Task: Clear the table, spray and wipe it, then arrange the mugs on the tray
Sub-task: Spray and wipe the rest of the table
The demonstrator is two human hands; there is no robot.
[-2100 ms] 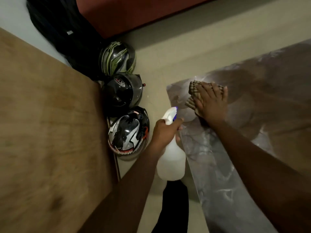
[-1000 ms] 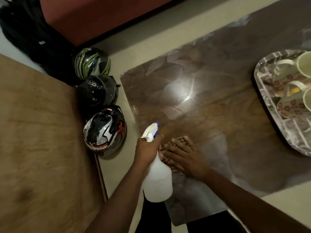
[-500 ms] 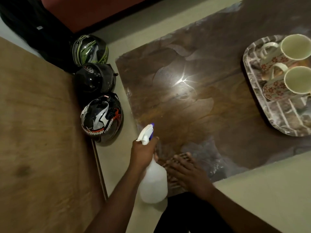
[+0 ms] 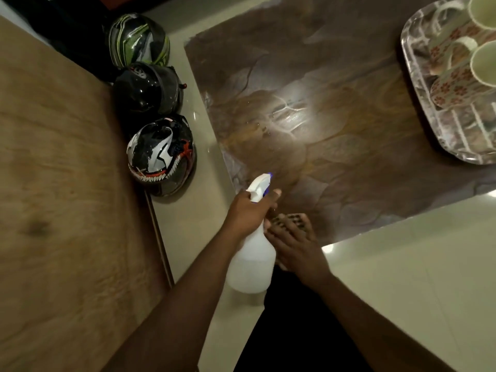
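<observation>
The glossy brown table (image 4: 335, 124) fills the upper middle of the view, with a bright wet glare on it. My left hand (image 4: 248, 213) grips a white spray bottle (image 4: 253, 264) just off the table's near left corner, nozzle aimed at the tabletop. My right hand (image 4: 295, 242) lies flat on a checked cloth (image 4: 291, 219) at the table's near edge. A patterned silver tray (image 4: 440, 130) rests at the right side of the table, holding two floral mugs (image 4: 456, 87), the farther mug (image 4: 451, 41) partly cut off by the frame.
Three motorcycle helmets stand on the floor left of the table: a green-striped one (image 4: 139, 40), a black one (image 4: 149, 89), and a fanged black-and-white one (image 4: 161, 154). A wooden board (image 4: 53, 210) covers the left side. Pale floor tiles (image 4: 402, 264) lie near me.
My right hand has drawn the cloth from the table's far left corner back to its near edge. The view swung right, bringing the tray and mugs into sight. The bottle stays in my left hand.
</observation>
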